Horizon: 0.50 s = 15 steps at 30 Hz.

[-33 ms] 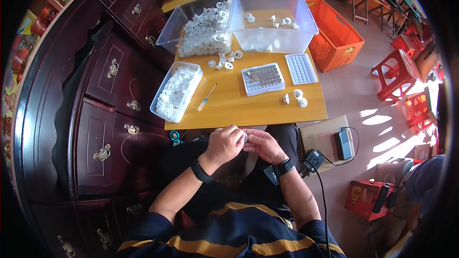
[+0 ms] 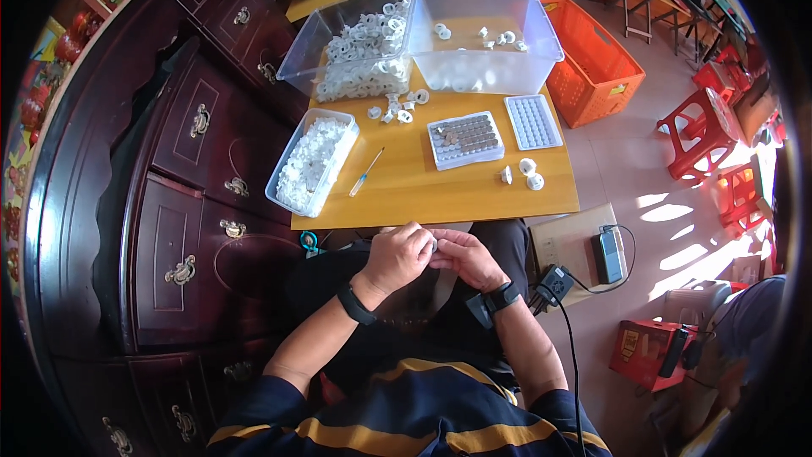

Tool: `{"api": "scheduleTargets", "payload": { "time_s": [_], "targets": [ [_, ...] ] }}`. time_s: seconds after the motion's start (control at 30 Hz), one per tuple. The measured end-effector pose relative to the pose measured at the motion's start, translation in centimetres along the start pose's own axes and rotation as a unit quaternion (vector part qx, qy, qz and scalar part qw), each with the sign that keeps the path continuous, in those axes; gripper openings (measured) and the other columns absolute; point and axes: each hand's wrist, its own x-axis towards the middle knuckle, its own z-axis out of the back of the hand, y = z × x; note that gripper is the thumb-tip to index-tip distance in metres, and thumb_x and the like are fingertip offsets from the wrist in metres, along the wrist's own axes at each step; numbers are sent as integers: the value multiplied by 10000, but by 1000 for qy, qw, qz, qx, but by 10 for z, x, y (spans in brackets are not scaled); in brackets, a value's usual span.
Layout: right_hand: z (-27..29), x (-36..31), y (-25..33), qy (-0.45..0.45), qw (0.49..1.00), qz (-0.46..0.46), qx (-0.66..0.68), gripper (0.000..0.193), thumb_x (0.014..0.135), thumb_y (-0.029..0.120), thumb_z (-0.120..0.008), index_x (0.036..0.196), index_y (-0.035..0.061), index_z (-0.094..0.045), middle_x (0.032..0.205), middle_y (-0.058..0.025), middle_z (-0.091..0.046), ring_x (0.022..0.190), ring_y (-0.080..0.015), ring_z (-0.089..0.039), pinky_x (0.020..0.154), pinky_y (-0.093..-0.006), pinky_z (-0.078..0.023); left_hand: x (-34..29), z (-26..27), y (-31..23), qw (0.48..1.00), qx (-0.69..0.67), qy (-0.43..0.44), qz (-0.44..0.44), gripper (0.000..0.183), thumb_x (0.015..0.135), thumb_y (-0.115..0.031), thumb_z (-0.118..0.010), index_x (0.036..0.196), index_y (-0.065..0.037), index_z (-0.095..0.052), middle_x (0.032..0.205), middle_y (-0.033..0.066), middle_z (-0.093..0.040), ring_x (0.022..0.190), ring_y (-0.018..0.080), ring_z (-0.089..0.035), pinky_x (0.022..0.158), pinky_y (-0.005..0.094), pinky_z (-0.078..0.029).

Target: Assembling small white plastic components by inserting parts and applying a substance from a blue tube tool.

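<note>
Above my lap, just off the table's front edge, my left hand (image 2: pixel 401 256) and my right hand (image 2: pixel 468 257) meet fingertip to fingertip. Both are closed in a pinch around a small grey round piece (image 2: pixel 435 246), mostly hidden by the fingers. On the table (image 2: pixel 397 203) ahead lies a thin screwdriver (image 2: pixel 367 172) with a clear blue handle. Left of it stands a tub of small white plastic parts (image 2: pixel 315 165). A white tray (image 2: pixel 467 161) bears rows of small grey discs. Three round white plastic pieces (image 2: pixel 534 181) lie to its right, near another pale tray (image 2: pixel 533 121).
At the back stand a clear bin heaped with white rings (image 2: pixel 366 42) and a clear bin (image 2: pixel 482 76) with several white pieces. Loose white rings (image 2: pixel 405 117) lie before them. An orange crate (image 2: pixel 592 68) is right of the table; a dark drawer cabinet (image 2: pixel 178 203) flanks my left.
</note>
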Motion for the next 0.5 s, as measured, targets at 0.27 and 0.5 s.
{"api": "scheduleTargets", "payload": {
  "time_s": [0.27,0.5],
  "targets": [
    [-4,-5,6,9,992,-37,-121,367,1001,162,-537,1308,-38,-535,1165,-106,-653,988,-165,-671,865,-268,-544,10,9,20,959,-166,191,127,80,750,-61,-698,748,-61,-619,685,71,-635,644,225,-644,588,337,-509],
    [-11,-6,9,-19,997,3,-75,290,976,121,-580,1239,0,-585,1086,-101,-681,907,-148,-690,809,-249,-563,75,21,49,968,-176,96,150,102,813,-90,-714,854,-20,-653,726,51,-676,659,104,-651,601,266,-506]
  ]
}}
